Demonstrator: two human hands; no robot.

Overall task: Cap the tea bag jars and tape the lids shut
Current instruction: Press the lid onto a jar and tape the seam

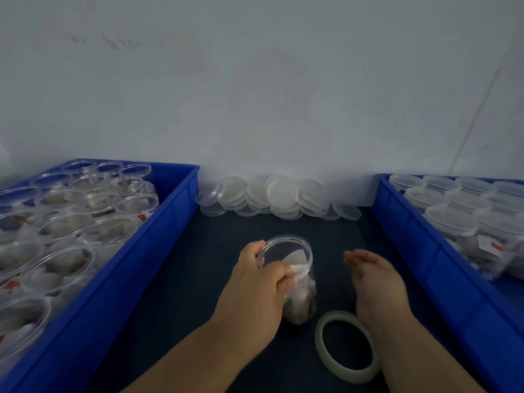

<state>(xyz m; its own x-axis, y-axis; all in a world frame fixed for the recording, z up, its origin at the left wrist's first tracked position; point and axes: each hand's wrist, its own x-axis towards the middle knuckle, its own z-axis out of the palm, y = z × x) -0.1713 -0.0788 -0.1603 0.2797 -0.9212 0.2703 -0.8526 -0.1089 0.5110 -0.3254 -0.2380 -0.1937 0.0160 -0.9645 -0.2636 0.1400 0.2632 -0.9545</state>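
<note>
Gripping an uncapped clear jar [295, 259] near its rim, the left hand [255, 282] has its fingers and thumb curled round the wall, and the jar tilts with its open mouth leaning away toward the pale wall [255, 95]; tea bags lie in its lower part, and whether its base touches the dark bench [215, 251] I cannot tell. Just to the right of the jar, the right hand [374, 276] hovers edge-on with its fingers straight and together, holding nothing and not touching the jar. Nearer the person and slightly right of the jar, a roll of clear tape [349, 376] lies flat on the bench, partly under the right forearm. Beyond the jar, against the wall, a loose pile of translucent lids [280, 194] is heaped. Left of the jar stands a blue crate [173, 211] packed with open jars of tea bags [65, 222]. Right of the jar another blue crate [411, 231] holds capped jars [450, 219].
</note>
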